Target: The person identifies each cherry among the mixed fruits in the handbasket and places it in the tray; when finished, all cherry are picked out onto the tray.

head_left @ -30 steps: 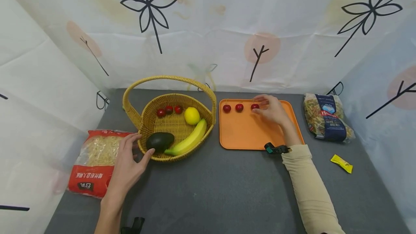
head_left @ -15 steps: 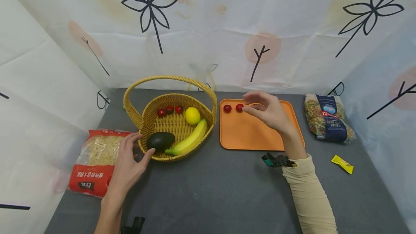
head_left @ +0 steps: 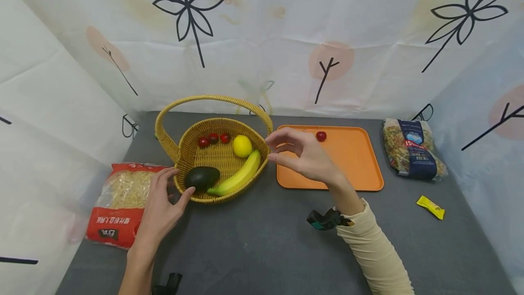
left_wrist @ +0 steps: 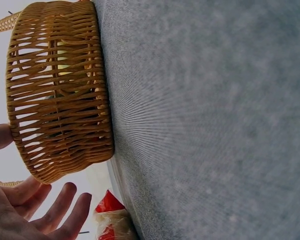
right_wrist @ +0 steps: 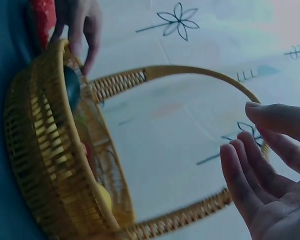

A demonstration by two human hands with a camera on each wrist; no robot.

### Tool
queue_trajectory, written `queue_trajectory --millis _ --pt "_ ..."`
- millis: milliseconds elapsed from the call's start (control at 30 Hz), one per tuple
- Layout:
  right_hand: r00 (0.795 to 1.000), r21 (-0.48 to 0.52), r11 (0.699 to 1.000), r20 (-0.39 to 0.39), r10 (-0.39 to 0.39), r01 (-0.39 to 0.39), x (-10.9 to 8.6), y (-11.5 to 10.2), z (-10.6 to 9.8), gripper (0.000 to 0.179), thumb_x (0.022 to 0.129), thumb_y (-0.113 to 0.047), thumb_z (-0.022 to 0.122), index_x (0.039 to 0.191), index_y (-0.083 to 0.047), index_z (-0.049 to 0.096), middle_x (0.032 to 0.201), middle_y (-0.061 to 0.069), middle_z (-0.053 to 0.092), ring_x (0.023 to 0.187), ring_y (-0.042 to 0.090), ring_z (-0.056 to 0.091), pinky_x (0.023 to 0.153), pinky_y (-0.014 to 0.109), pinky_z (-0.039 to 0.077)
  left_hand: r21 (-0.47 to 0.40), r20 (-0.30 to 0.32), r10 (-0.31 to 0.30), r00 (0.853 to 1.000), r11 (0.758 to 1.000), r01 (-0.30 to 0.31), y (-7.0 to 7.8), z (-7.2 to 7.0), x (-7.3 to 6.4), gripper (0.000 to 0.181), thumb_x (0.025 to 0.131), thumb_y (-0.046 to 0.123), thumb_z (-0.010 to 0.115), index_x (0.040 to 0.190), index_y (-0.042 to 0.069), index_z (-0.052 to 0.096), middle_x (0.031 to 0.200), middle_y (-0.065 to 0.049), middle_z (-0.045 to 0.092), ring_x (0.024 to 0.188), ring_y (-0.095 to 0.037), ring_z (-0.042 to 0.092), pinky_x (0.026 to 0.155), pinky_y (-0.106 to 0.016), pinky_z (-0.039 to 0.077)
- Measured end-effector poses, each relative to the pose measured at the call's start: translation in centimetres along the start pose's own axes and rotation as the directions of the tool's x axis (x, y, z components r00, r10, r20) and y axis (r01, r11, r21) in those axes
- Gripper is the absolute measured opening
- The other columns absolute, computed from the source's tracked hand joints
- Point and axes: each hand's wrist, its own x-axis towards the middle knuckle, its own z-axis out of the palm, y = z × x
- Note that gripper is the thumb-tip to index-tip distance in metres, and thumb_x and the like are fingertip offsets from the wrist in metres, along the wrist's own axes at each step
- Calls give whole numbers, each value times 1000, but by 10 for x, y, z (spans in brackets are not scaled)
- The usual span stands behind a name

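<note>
My left hand point(head_left: 161, 206) touches the left end of the yellow wicker basket point(head_left: 223, 201), thumb at the rim and fingers spread in the left wrist view point(left_wrist: 50, 215). Inside the basket lie an avocado point(head_left: 202, 178), a banana point(head_left: 237, 177), a lemon point(head_left: 242, 146) and several small red fruits point(head_left: 213, 139). Over the left part of the orange tray point(head_left: 348, 167) is my right hand point(head_left: 300, 154), fingertips close to the basket's right rim. Nothing shows between its loosely bent fingers in the right wrist view. One cherry point(head_left: 321, 136) sits on the tray; my right hand hides the tray's left part.
A red bag of pasta point(head_left: 116, 208) lies left of the basket. Right of the tray lies another pasta bag point(head_left: 413, 149) with a dark blue label, and nearer, a small yellow packet point(head_left: 430, 207). White printed cloth point(head_left: 262, 49) stands behind the grey table point(head_left: 254, 249).
My right hand has left the rightmost cherry and moved left across the tray to the basket's edge, now covering the other two cherries. The left hand has stayed at the basket.
</note>
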Motion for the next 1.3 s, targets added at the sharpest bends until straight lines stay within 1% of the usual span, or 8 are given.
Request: queue_trajectory --millis 200,333,400,567,733,867,1067,1300 --pt "993 -8 999 109 39 -39 26 7 30 34 99 -3 76 132 -1 68 128 15 72 116 27 73 99 34 64 -1 10 -1 1000 1000 1 0 0 0 74 101 30 77 160 1 41 165 -24 37 135 -45 53 107 -68 57" --pt "984 60 995 162 70 -80 50 17 49 32 100 -2 75 131 -1 68 132 17 70 121 38 71 102 42 63 -2 11 2 1000 1000 -2 -1 -1 0 74 102 31 76 160 1 41 165 -24 37 135 -45 53 107 -68 57" --pt "980 66 993 177 88 -101 62 24 57 32 100 -3 75 131 0 68 134 17 69 121 38 70 105 45 63 -2 8 4 1000 1000 -4 -1 0 0 74 102 31 76 160 1 41 164 -24 38 135 -44 53 107 -68 57" --pt "969 -39 989 198 147 -142 93 42 76 34 100 -12 77 132 -4 69 133 13 70 111 25 73 106 38 62 -4 13 4 1000 1000 -4 -2 0 0 75 102 33 76 160 1 41 164 -24 37 135 -45 52 107 -68 57" --pt "956 -77 974 191 223 -212 119 65 94 36 102 -15 76 135 -4 69 136 20 70 121 29 72 106 30 60 -5 17 1 1000 1000 -1 -2 0 0 75 102 32 76 160 1 40 165 -24 37 136 -45 52 107 -68 56" --pt "937 -53 955 188 296 -291 132 80 108 42 104 -15 73 142 2 64 141 24 67 130 35 67 104 34 62 -2 12 5 1000 1000 -5 -2 0 0 74 102 31 77 160 1 41 164 -24 37 135 -45 52 106 -68 57" --pt "892 58 908 225 393 -415 145 86 121 50 107 -10 68 152 5 54 151 28 60 132 44 67 110 53 60 1 5 13 1000 1000 -13 -3 0 0 74 101 29 77 160 0 41 164 -25 38 134 -45 53 105 -69 57" --pt "850 74 865 243 467 -496 156 89 127 53 107 -11 67 156 3 51 155 27 57 134 46 66 114 54 57 9 0 21 1000 1000 -21 -3 0 1 73 101 28 77 158 0 42 163 -26 38 132 -45 53 104 -68 58"
